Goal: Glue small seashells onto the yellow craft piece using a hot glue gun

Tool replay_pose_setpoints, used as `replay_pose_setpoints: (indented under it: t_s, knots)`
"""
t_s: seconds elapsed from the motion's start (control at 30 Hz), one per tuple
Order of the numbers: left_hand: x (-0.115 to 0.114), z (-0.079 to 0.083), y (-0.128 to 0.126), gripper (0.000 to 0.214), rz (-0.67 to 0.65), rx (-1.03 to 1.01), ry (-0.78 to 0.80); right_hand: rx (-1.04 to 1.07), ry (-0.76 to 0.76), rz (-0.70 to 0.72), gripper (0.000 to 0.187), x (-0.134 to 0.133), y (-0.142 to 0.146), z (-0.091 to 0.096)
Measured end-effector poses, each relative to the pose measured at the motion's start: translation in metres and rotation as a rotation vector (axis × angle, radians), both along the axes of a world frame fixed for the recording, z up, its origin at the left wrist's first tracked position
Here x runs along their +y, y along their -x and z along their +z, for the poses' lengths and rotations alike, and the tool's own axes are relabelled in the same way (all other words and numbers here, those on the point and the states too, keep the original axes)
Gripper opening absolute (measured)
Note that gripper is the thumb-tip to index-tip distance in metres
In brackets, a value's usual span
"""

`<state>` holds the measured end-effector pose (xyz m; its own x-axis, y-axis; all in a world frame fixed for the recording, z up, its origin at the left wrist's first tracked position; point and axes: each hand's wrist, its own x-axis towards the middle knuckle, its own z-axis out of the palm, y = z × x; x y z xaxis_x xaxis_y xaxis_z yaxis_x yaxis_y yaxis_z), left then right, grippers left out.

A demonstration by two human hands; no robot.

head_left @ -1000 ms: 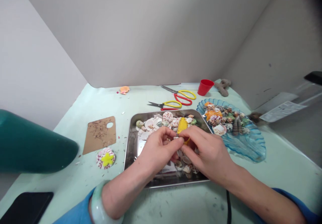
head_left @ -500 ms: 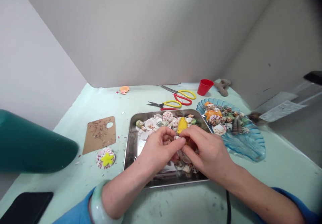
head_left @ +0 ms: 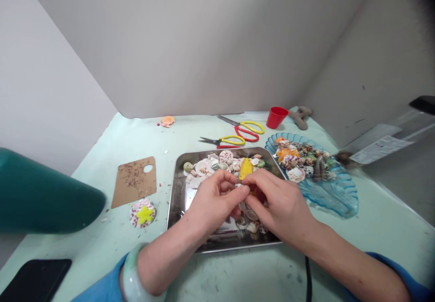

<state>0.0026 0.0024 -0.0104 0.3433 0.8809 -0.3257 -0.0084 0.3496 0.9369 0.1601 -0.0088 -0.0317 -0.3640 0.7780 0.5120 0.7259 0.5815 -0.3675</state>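
Grey partitions [head_left: 204,44], scissors [head_left: 239,124] and a metal tray [head_left: 176,198] of shells [head_left: 212,163] suggest a craft workspace.

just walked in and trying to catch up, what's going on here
A person's left hand and right hand meet fingertip to fingertip over a metal tray of shells; whatever is between their fingers is too hidden to make out. A yellow piece lies in the tray just beyond them. More shells sit on a blue dish to the right, and a shell bearing a yellow star lies to the left.
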Motion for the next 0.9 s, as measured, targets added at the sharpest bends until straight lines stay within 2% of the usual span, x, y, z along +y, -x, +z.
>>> replay_pose_setpoints:
  t_s: [0.9]
  knots:
    - [-0.0010,-0.0009,0.0000,0.024,-0.004,-0.009,0.003,-0.014,0.002,0.000,0.004,-0.0001,0.0001,0.0008]
